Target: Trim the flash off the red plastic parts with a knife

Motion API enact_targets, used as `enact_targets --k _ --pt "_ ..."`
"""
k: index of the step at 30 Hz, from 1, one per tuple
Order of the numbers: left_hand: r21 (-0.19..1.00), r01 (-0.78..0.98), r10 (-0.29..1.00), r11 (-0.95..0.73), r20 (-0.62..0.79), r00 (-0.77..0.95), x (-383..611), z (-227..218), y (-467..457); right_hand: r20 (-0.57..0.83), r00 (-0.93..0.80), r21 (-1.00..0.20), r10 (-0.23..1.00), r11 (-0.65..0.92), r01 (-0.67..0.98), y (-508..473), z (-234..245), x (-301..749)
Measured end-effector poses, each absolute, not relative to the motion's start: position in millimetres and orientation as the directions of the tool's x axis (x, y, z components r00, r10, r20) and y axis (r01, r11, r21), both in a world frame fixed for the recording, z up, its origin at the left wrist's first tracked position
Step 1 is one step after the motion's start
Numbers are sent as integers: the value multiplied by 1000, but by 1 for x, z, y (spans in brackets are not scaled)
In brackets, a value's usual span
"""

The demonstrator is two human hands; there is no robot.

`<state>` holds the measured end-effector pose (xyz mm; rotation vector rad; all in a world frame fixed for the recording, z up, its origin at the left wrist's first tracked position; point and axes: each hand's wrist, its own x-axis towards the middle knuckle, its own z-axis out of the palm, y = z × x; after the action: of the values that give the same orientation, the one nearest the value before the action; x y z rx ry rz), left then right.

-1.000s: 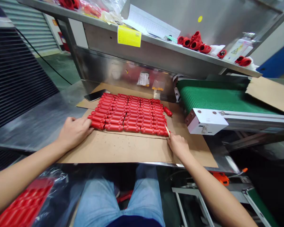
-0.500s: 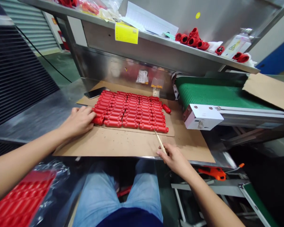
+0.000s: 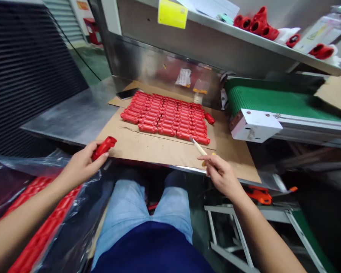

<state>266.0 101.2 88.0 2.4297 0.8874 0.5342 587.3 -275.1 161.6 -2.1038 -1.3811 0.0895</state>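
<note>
My left hand [image 3: 81, 166] is closed around one red plastic tube [image 3: 104, 147], lifted off the table's near edge above a clear bag of red tubes [image 3: 42, 223]. My right hand [image 3: 221, 175] pinches a thin pale stick [image 3: 198, 147] whose tip lies near the front right corner of the block of red tubes [image 3: 166, 117]. That block lies in neat rows on a brown cardboard sheet [image 3: 159, 148]. One loose red tube [image 3: 209, 118] rests at the block's right side.
A green conveyor belt [image 3: 267, 102] with a white end cap [image 3: 254, 124] runs to the right. A steel shelf [image 3: 216, 38] above carries red fittings, papers and a yellow label. A phone [image 3: 126, 93] lies at the cardboard's far left. An orange tool [image 3: 258, 195] sits below right.
My left hand picked one red tube off the block's front left corner and drew it back over the table edge. My right hand pulled the stick back from the block. The camera tilted down and left.
</note>
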Motion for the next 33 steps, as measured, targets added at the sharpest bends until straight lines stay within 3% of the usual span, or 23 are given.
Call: enact_targets --k 2,4,8,12,15,21,28,33 --pt "486 400 543 -777 197 816 273 77 81 330 467 -280 820 -388 878 -286 152 590" --pt "399 286 392 -871 215 895 292 71 66 318 528 -121 788 -518 847 -301 139 595" --pt "189 83 125 -978 222 967 339 75 47 239 643 44 727 -670 741 -331 115 606" --pt "13 -29 -26 -999 229 973 358 76 46 145 662 154 736 -677 719 -340 104 613" --pt "-109 -107 -134 -988 285 949 356 66 57 85 640 201 764 -642 740 -336 105 617" --pt "-160 -171 -223 -972 402 888 353 55 75 23 577 230 816 -566 792 -339 111 627" --pt "-290 -177 -289 -940 406 867 351 57 75 77 504 198 860 -509 838 -339 93 647" --pt "-252 -162 -258 -954 414 873 343 54 75 166 395 146 903 -419 896 -347 80 656"
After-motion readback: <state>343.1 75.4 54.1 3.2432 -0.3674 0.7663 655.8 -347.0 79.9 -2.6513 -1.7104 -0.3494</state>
